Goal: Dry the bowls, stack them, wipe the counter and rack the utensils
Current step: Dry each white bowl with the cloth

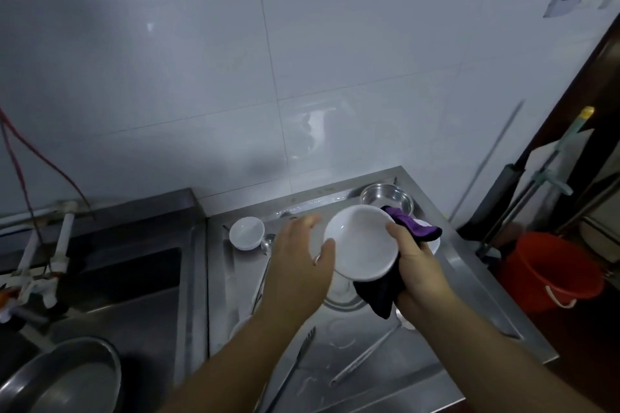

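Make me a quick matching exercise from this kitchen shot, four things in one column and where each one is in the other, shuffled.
1. white bowl
2. purple cloth
3. small white bowl
4. red bucket

A. on the floor, right of the counter
B. gripped in the right hand
C. on the counter, left of the hands
D. held up between both hands

Pairs: 1-D, 2-B, 3-C, 4-A

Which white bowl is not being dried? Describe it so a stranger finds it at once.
Start at the steel counter right of the sink. Near its back left corner, left of both hands, sits a small round white ceramic bowl, alone and untouched. The larger white bowl is held up against a purple cloth.
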A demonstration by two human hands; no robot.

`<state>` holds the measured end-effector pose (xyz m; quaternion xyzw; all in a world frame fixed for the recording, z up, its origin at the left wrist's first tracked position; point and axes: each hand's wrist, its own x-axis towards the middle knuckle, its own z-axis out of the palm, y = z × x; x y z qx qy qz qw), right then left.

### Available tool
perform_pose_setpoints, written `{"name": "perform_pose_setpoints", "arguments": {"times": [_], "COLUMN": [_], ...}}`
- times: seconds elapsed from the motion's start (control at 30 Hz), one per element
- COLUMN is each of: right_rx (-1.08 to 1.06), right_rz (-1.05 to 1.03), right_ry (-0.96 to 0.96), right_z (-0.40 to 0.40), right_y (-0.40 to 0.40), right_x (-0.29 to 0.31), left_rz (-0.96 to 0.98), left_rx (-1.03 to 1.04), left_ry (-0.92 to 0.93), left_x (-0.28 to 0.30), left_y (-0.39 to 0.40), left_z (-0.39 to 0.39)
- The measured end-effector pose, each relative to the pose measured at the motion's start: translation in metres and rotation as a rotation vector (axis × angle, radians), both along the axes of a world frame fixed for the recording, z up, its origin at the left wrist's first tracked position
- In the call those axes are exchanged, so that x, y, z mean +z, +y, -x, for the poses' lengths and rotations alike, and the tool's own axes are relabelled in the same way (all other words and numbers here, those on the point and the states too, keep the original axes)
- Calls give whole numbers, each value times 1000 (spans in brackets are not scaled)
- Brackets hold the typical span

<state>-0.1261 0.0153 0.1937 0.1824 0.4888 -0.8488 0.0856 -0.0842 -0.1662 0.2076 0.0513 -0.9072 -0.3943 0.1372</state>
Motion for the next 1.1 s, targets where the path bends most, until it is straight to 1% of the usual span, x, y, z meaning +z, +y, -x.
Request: {"name": "perform_pose_setpoints", "arguments": {"times": [0.03,0.1,0.17,0.2,0.27,0.37,0.53,0.77,0.97,1.1], "right_rx": [-12,-14,-7,-3,2,16,34,137,225,290], "right_rz": [13,19,11,4,-15,-23,-94,-278,-626,-836], "right_ry": [-17,-37,-56,-63,-80,-111,-162,-223,-231,-311], "right_z": [2,7,12,14,22,37,69,112,127,123], "right_y": [7,20,33,41,62,99,158,235,281,296], "right_x": [-5,-14,-22,-26,-32,-41,-61,-100,-133,-158], "left_rz": [-111,-385,-685,-797,-910,-907,-874,-836,-804,-744], "left_rx": [19,-26,-11,15,39,9,65,102,146,157], "left_ry": [-109,-300,-392,-419,-457,-488,-529,-604,-727,-843], "left_x": [-8,-24,-37,-41,-46,-50,-61,-85,-121,-157], "left_y": [2,12,27,36,55,85,139,199,234,251], "left_z": [5,14,22,25,32,45,72,103,118,124]}}
